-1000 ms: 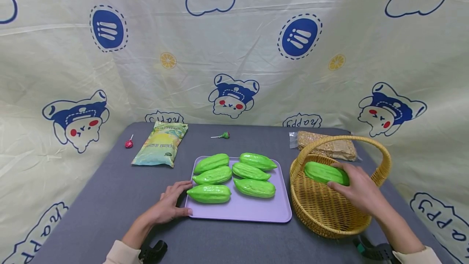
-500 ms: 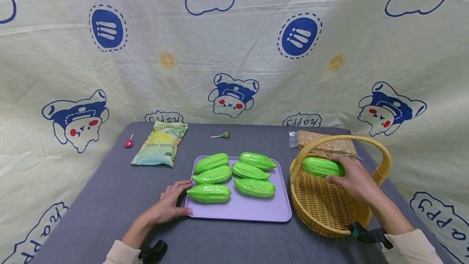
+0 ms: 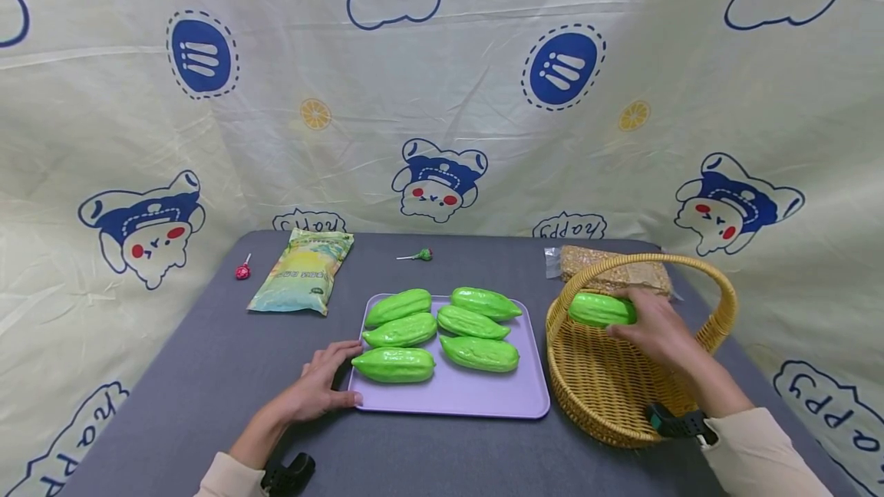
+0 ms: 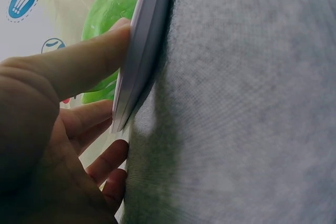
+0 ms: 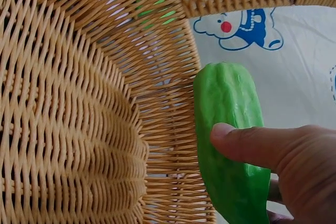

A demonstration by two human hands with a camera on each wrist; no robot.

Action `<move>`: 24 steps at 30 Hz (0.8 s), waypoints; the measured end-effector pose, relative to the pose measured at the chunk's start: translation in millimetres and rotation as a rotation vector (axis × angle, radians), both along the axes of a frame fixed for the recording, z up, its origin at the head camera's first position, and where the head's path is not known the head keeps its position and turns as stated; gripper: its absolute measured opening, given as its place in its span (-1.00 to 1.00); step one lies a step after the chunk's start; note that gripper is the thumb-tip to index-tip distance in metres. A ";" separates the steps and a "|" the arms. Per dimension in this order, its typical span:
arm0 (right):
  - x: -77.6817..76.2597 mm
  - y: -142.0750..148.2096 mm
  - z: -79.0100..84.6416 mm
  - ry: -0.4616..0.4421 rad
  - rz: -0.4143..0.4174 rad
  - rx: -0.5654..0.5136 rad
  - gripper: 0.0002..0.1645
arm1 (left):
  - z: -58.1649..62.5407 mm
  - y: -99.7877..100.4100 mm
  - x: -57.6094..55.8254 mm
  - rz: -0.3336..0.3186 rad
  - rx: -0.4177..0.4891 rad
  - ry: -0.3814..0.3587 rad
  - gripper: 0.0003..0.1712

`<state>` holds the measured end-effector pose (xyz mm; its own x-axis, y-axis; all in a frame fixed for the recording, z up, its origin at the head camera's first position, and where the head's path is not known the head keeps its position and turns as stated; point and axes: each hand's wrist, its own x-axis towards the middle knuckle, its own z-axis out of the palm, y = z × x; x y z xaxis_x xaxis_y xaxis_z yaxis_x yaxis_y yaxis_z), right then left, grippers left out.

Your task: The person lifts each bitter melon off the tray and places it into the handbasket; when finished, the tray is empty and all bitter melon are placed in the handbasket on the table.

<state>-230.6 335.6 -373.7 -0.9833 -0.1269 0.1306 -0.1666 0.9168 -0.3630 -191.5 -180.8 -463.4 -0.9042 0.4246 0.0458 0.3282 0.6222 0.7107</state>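
While left hand (image 3: 319, 388) fingers lie straight against the tray (image 3: 476, 397) — right hand (image 3: 656, 328) fingers grip a gourd (image 3: 598, 310) above the basket (image 3: 608, 397).

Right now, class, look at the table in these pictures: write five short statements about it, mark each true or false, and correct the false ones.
1. The right hand holds a green gourd over the wicker basket. True.
2. The purple tray carries three gourds. False: five gourds lie on it.
3. The left hand touches the near left edge of the tray. True.
4. The snack bag lies inside the basket. False: it lies on the grey table, left of the tray.
5. The red lollipop lies on the tray. False: it lies on the table near the far left corner.
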 end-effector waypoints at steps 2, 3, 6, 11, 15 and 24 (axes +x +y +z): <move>-2.9 -0.2 -2.3 0.005 -0.003 0.004 -0.25 | -0.1 -0.1 -0.1 0.000 0.001 -0.001 -0.16; -4.5 0.0 -3.8 0.005 -0.007 0.006 -0.23 | -0.2 -0.2 -0.2 0.000 0.001 0.000 -0.16; -8.6 1.5 -8.8 -0.008 -0.017 0.005 -0.20 | -0.5 -0.5 -0.3 -0.002 0.001 0.000 -0.15; -13.2 4.9 -17.7 -0.010 -0.024 -0.008 -0.21 | -0.8 -0.5 -0.5 0.001 -0.001 -0.009 -0.15; -17.0 6.2 -23.5 -0.011 -0.036 0.009 -0.25 | -1.3 -0.5 -1.0 0.006 -0.011 -0.015 -0.15; -21.4 7.3 -31.1 -0.017 -0.027 0.040 -0.29 | -2.0 -0.6 -1.6 0.005 -0.007 -0.011 -0.15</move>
